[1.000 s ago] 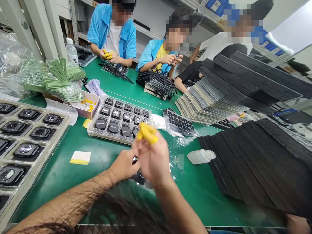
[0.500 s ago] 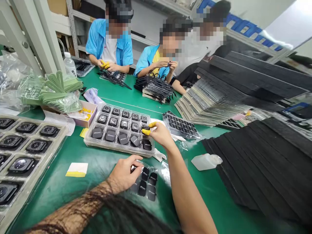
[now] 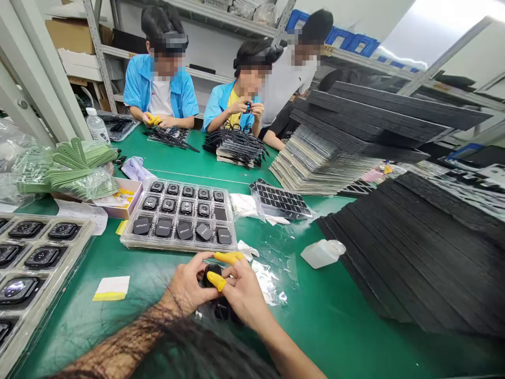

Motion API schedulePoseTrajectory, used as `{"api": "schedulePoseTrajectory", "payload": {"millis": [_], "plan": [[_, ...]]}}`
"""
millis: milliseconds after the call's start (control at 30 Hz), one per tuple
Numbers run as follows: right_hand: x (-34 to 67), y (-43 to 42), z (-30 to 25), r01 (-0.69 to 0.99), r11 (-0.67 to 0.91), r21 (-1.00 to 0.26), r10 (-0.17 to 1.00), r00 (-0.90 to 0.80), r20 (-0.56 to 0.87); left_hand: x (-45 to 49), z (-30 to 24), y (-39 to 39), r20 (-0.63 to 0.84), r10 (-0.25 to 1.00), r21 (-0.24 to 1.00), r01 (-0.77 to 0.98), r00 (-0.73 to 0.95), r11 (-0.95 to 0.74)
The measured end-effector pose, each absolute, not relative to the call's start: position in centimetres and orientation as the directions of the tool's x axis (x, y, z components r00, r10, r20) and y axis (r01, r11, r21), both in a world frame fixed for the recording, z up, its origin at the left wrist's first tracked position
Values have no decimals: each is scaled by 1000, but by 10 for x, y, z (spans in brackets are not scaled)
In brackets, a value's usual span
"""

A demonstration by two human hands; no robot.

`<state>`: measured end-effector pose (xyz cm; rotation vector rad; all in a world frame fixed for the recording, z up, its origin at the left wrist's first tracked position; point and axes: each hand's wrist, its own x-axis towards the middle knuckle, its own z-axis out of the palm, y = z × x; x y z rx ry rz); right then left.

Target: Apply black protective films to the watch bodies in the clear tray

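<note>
green worktop (image 3: pixel 142 268), crowded. big black stack (image 3: pixel 422 258) at right, layered stack (image 3: pixel 319 158) behind it. large tray (image 3: pixel 71 258) of dark watch bodies (image 3: pixel 42 257) along left edge, smaller tray (image 3: pixel 173 244) mid-worktop, white bottle (image 3: pixel 321 253) near the black stack. held watch body (image 3: pixel 213 271): small, black, rounded, partly hidden, between left hand (image 3: pixel 185 287) and right hand (image 3: pixel 246 295), just over printed black squares (image 3: pixel 221 306). fingers (image 3: pixel 216 281) of both hands clamped on it, right thumb and one right finger yellow-capped.

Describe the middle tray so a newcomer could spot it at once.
On the green table, look just beyond the left hand to the clear plastic tray beside the small open box. Its nearest row holds flat black squares with pale lettering; the left tray shows only watch-like cases.
</note>
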<state>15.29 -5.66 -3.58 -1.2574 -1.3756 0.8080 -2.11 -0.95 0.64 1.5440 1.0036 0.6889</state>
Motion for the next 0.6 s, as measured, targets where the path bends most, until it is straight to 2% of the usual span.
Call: {"api": "schedulePoseTrajectory", "payload": {"millis": [100,200,367,400,467,500,533,567,600], "plan": [[151,-51,-40,213,95,-973,959,241,146,-21,6,-10,-71,894,970,238,443,-41],[146,-48,-28,165,63,-984,967,234,102,-22,7,-8,-90,887,975,224,453,-15],[174,-63,8,266,206,-942,943,203,264,-24,10,-6,-136,887,978,204,442,49],[191,-66,14,209,202,-957,955,175,240,-25,11,-6,-142,886,977,209,441,52],[231,-71,21,77,114,-990,959,252,130,-25,13,-7,-147,887,973,225,437,51],[250,-72,21,151,43,-988,943,321,90,-25,13,-7,-149,888,971,235,435,48],[268,-72,19,336,-61,-940,907,412,88,-25,14,-6,-151,888,969,244,435,45],[282,-72,16,492,-166,-855,865,489,114,-25,14,-6,-151,888,967,252,434,41],[292,-70,12,568,-233,-790,830,539,143,-25,14,-6,-150,888,965,259,435,36]]}}
